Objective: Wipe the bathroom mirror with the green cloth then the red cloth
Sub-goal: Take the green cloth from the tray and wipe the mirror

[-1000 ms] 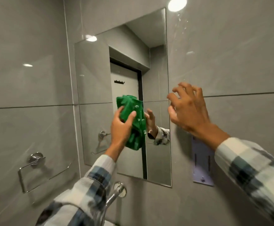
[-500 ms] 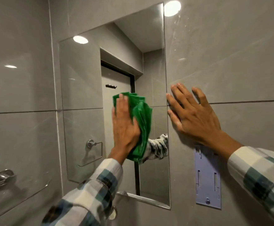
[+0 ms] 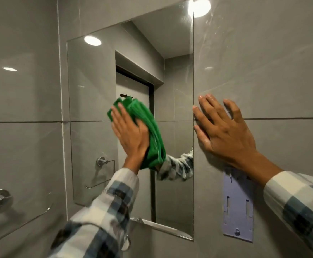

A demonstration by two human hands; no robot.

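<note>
Left hand [image 3: 131,135] presses the bunched green fabric cloth [image 3: 154,127] onto the frameless rectangular wall mirror [image 3: 92,90].
Its grip is wide, fingers straight, pinning the cloth mid-glass; the right hand [image 3: 226,133], likewise spread and empty, braces on the glossy grey tile wall [image 3: 263,62] just beside the mirror. Soft, light and likely to bunch, the cloth probably handles best under broad palm pressure at its centre.

The light is soft and rather dim, coming from above. A strong white glare spot [image 3: 199,7] sits on the glossy wall tiles [image 3: 263,71], and a smaller lamp reflection [image 3: 92,40] shows in the mirror [image 3: 88,90]. The green cloth [image 3: 148,131] is slightly blurred. Straight lines lean and bend near the edges.
</note>
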